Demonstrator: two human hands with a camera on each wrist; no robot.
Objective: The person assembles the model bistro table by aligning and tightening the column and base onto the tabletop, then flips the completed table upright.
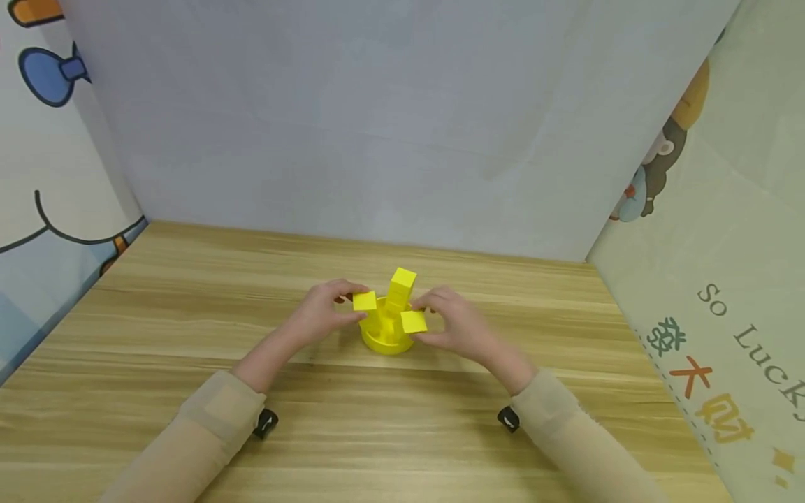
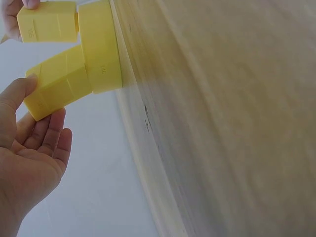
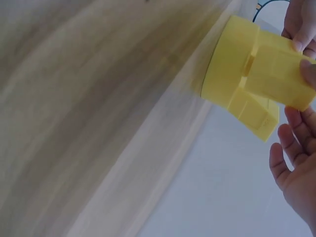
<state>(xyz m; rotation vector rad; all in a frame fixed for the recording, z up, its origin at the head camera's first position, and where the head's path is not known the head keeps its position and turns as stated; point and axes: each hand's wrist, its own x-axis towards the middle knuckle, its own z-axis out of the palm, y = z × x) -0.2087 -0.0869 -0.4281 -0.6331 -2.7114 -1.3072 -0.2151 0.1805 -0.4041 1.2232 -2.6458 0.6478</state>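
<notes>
A round yellow holder stands on the wooden table, with three yellow rectangular blocks rising from it. My left hand pinches the left block between thumb and fingers near its top. On the other side, my right hand grips the right block the same way. The third block stands at the back, untouched. In the left wrist view the left block leans outward from the holder. The right wrist view shows the right block with its lower end at the holder's rim.
The wood-grain table spreads around the holder. A pale backdrop closes off the far side, and printed panels stand at left and right. Black bands sit at both wrists, by the beige sleeves.
</notes>
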